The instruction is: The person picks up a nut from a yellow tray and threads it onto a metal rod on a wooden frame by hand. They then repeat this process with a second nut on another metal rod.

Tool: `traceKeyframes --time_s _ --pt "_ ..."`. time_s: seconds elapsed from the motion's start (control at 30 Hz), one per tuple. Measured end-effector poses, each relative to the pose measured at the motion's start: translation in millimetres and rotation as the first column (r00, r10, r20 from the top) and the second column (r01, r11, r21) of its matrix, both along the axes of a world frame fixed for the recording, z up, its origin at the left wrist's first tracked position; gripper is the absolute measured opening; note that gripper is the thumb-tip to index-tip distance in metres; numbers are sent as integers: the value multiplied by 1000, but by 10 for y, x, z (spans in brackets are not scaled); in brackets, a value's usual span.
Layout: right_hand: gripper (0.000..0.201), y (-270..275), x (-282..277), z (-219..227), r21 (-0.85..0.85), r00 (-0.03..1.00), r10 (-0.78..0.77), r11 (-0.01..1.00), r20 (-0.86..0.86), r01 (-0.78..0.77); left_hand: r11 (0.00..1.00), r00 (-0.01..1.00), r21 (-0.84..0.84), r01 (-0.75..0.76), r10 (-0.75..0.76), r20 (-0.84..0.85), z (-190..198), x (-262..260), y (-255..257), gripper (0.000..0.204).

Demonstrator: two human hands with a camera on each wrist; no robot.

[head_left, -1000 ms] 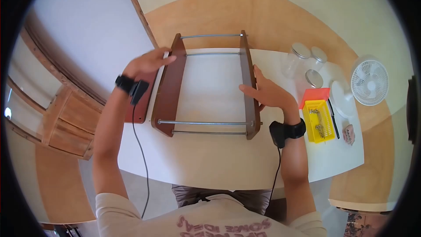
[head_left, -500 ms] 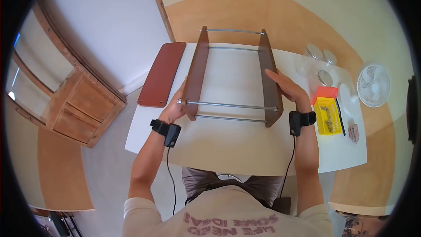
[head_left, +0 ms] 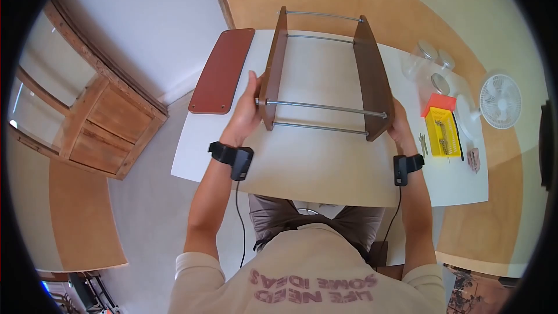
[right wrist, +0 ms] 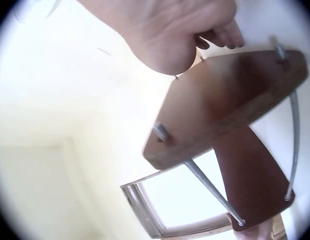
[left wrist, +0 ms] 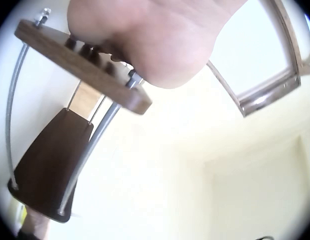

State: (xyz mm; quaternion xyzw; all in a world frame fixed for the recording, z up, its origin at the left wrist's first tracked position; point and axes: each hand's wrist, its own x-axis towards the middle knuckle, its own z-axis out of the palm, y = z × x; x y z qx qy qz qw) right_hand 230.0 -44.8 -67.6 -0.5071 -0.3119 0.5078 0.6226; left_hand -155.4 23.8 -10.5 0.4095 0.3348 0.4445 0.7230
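In the head view, two dark brown wooden boards, the left board (head_left: 274,75) and the right board (head_left: 372,75), are joined by several threaded metal rods (head_left: 325,107) into an open frame. My left hand (head_left: 245,117) lies along the outer side of the left board with its thumb up. Fingertips meet that board's outer face in the left wrist view, close to a nut (left wrist: 135,76). On the opposite side, my right hand (head_left: 400,122) is at the right board's outer face, partly hidden by it. Its fingers are loosely bent beside the board in the right wrist view.
A reddish-brown board (head_left: 224,72) lies at the table's left. On the right are a yellow basket (head_left: 443,132) of metal hardware, a red bin (head_left: 440,103), clear jars (head_left: 419,61), a small wrench-like tool (head_left: 423,144) and a white fan (head_left: 500,102).
My left hand came down from the far part of the left board to its near end. The frame has turned slightly, and my right thumb no longer shows over the right board.
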Motion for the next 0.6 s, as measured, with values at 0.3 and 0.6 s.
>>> traceKeyframes --time_s 0.3,0.6 --pt "46 191 -194 -713 390 965 -260 885 -33 252 997 997 -13 -79 79 -19 -35 65 -57 69" --pt "50 188 -222 -407 323 850 -293 933 437 156 1000 999 4 -30 30 30 -62 -34 -50 67"
